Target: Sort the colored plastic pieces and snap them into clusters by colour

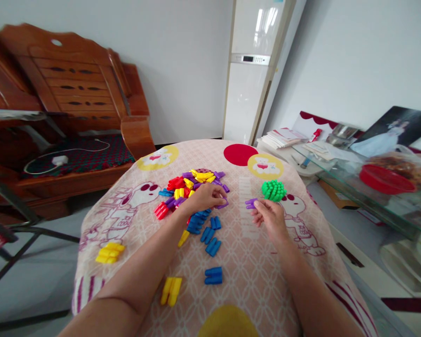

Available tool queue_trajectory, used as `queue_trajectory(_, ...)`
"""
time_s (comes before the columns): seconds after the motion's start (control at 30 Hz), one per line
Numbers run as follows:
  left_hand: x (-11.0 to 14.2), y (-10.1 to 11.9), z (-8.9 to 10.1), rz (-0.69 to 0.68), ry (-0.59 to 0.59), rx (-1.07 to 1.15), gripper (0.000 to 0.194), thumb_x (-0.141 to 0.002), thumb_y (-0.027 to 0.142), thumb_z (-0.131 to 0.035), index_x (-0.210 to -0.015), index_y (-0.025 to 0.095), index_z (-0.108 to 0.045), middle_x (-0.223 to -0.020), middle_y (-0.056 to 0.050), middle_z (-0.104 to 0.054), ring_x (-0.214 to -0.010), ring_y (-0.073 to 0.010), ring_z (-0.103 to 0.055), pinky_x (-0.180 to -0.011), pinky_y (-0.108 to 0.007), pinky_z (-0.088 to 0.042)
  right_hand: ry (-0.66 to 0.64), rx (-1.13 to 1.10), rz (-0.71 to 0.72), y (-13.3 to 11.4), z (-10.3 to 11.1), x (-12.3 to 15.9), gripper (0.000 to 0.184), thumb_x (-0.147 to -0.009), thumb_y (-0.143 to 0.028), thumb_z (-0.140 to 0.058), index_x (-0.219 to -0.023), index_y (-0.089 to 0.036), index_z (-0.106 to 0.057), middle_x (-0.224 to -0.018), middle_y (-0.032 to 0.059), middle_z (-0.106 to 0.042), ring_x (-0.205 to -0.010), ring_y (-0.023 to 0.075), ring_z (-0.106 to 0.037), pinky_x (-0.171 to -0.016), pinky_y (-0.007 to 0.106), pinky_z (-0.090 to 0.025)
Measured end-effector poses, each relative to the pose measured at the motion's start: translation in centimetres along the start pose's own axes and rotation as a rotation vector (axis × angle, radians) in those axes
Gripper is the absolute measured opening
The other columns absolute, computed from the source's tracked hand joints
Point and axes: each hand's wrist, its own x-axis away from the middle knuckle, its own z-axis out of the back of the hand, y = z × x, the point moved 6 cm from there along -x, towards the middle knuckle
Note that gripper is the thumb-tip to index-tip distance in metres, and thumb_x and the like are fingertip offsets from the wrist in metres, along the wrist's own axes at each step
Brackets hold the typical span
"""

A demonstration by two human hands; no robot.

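Note:
Between the thumb and fingers of my right hand (271, 217) is a purple plastic toy piece (250, 203) with two rounded prongs pointing left. My left hand (207, 196) is closed at the right edge of a mixed pile, its fingers on another purple toy piece (222, 204). Yellow, red, purple and blue pieces make up the pile (199, 178). Blue pieces (213, 246) lie in small groups just below my left hand. A clump of green knobbed pieces (273, 190) sits beyond my right hand.
The round table wears a patterned cloth (252, 281). Yellow pieces (110, 252) lie at the left and more yellow ones (171, 291) near the front. A wooden chair (73, 93) stands behind left. To the right is a glass shelf (372, 187) with a red bowl (386, 179).

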Motion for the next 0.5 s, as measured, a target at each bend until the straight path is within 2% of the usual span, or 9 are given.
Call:
queue_trajectory(0.07, -0.1, 0.1, 0.0, -0.015, 0.048, -0.093, 0.026, -0.080, 0.034, -0.063, -0.095, 0.015, -0.072, -0.071, -0.001, -0.069, -0.062, -0.0138, -0.062, -0.057, -0.023, -0.048, -0.066, 0.134, -0.003, 0.4, -0.7, 0.2, 0.041, -0.078, -0.056, -0.064, -0.082, -0.015, -0.066, -0.062, 0.0028, -0.068, -0.041, 0.0116, -0.055, -0.036, 0.020, -0.039)
queue_trajectory(0.13, -0.1, 0.6, -0.5, -0.043, 0.080, -0.214, 0.025, -0.081, 0.032, -0.061, -0.095, 0.016, -0.074, -0.076, -0.002, -0.072, -0.066, -0.0145, -0.064, -0.062, -0.023, -0.049, -0.116, 0.361, 0.058, 0.5, -1.7, 0.4, 0.035, -0.083, -0.050, -0.060, -0.083, -0.016, -0.069, -0.061, 0.0027, -0.067, -0.045, 0.0129, -0.057, -0.042, 0.022, -0.041)
queue_trajectory(0.2, -0.2, 1.1, -1.3, -0.065, 0.097, -0.306, 0.025, -0.082, 0.031, -0.060, -0.097, 0.016, -0.075, -0.081, -0.004, -0.073, -0.071, -0.0157, -0.065, -0.066, -0.025, -0.049, -0.117, 0.634, 0.164, 0.1, -2.5, 0.7, 0.028, -0.086, -0.041, -0.058, -0.085, -0.017, -0.073, -0.063, 0.0040, -0.068, -0.054, 0.0153, -0.062, -0.052, 0.024, -0.044)
queue_trajectory(0.27, -0.2, 1.4, -2.0, -0.073, 0.088, -0.336, 0.026, -0.083, 0.031, -0.059, -0.098, 0.015, -0.075, -0.085, -0.005, -0.074, -0.075, -0.0167, -0.067, -0.069, -0.025, -0.050, -0.092, 0.853, 0.242, -0.4, -3.0, 0.9, 0.026, -0.087, -0.036, -0.059, -0.096, -0.018, -0.075, -0.069, 0.0055, -0.071, -0.064, 0.0175, -0.065, -0.061, 0.026, -0.045)
queue_trajectory(0.4, 0.0, 1.6, -2.7, -0.100, -0.013, -0.262, 0.035, -0.078, 0.035, -0.067, -0.107, 0.016, -0.073, -0.095, -0.005, -0.075, -0.079, -0.0175, -0.068, -0.070, -0.024, -0.050, -0.162, 1.032, 0.277, -0.9, -3.4, 1.2, 0.039, -0.088, -0.029, -0.060, -0.126, -0.022, -0.066, -0.079, 0.0052, -0.075, -0.073, 0.0185, -0.067, -0.067, 0.026, -0.044)
queue_trajectory(0.5, 0.2, 1.8, -3.0, -0.111, -0.086, -0.245, 0.043, -0.072, 0.033, -0.073, -0.112, 0.017, -0.071, -0.096, -0.004, -0.075, -0.082, -0.0182, -0.068, -0.072, -0.025, -0.051, -0.235, 1.112, 0.315, -1.0, -3.7, 1.4, 0.037, -0.089, -0.023, -0.058, -0.125, -0.025, -0.066, -0.089, 0.0057, -0.076, -0.082, 0.0196, -0.069, -0.071, 0.026, -0.043)
